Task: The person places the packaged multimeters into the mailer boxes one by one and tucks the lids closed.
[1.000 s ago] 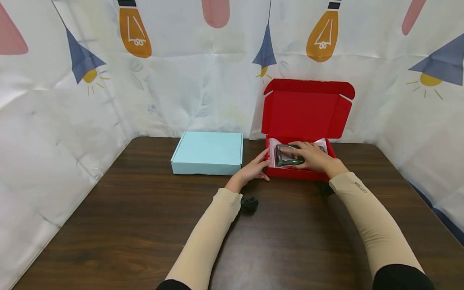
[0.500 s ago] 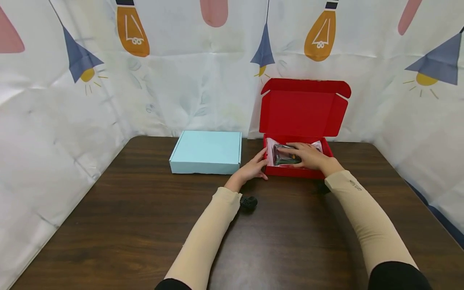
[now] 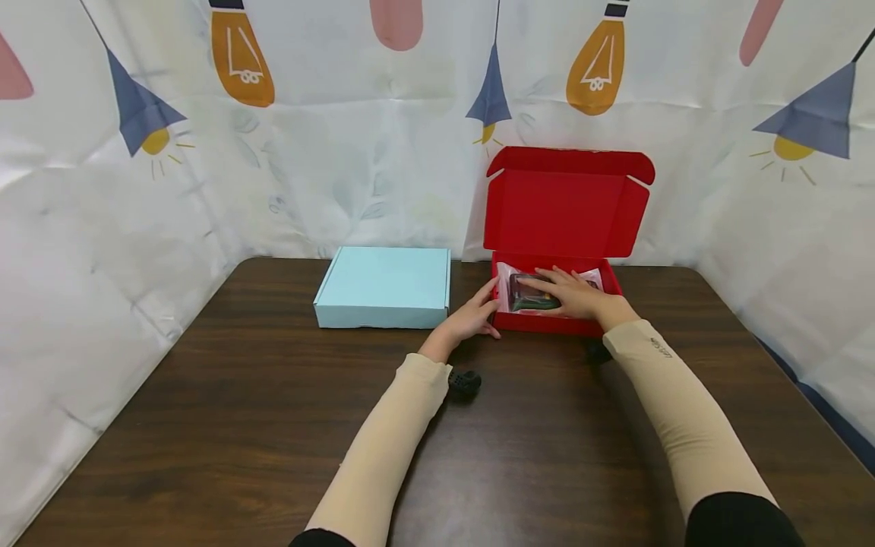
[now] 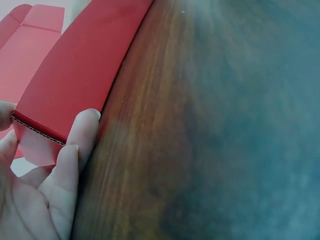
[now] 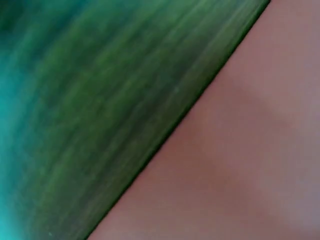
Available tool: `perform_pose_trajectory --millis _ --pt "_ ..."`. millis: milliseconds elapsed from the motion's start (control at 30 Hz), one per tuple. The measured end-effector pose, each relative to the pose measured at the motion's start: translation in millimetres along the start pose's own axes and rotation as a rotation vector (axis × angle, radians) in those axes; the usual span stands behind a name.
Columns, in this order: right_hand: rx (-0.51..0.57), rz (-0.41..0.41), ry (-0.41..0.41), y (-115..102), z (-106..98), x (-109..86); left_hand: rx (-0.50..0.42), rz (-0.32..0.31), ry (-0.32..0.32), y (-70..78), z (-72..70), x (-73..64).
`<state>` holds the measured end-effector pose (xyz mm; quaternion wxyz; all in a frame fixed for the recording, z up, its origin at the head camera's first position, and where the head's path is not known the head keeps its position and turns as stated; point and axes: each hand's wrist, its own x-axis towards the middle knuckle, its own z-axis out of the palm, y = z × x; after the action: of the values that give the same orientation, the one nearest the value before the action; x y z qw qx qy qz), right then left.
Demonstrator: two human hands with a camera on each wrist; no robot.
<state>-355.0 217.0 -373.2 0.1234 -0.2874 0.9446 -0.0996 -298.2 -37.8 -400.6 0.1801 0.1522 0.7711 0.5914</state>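
Note:
An open red cardboard box stands at the back right of the table, its lid raised. Inside lies a dark, shiny package on pale pink wrapping. My left hand holds the box at its near left corner; in the left wrist view, fingers bend round that corner against the red wall. My right hand lies over the package with its fingers spread and fairly straight, covering the right part. The right wrist view is mostly skin and blurred wood grain.
A closed light blue box stands left of the red box. Behind both hangs a white patterned cloth, close to the table's back edge. A black wrist device sits under the left wrist on the dark wooden table.
The whole head view has shifted slightly, so everything sits a little further left. The right hand's fingers have spread a bit more over the package. The left hand stays at the box corner.

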Motion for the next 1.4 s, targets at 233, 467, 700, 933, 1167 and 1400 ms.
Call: perform_pose_trajectory --millis 233,467,700,933,1167,1400 --pt "0.018 0.052 0.001 -3.6 -6.4 -3.7 -0.023 -0.007 0.004 -0.6 0.2 1.6" --pt "0.077 0.063 0.036 -1.8 -15.7 -15.1 -0.035 -0.009 0.012 -1.5 0.7 6.2" --pt "0.111 0.019 0.081 -1.0 -11.2 -30.2 -0.052 -0.03 0.044 5.4 4.2 2.3" --pt "0.144 0.005 0.253 3.5 -12.4 -50.0 0.186 -0.041 0.145 17.4 8.5 -0.6" --pt "0.187 0.118 0.526 15.2 -20.8 -66.6 0.512 -0.043 0.282 36.2 8.0 -0.9" --pt "0.39 0.213 0.784 32.1 -23.9 -73.0 0.361 0.018 0.433 38.2 -11.1 11.6"
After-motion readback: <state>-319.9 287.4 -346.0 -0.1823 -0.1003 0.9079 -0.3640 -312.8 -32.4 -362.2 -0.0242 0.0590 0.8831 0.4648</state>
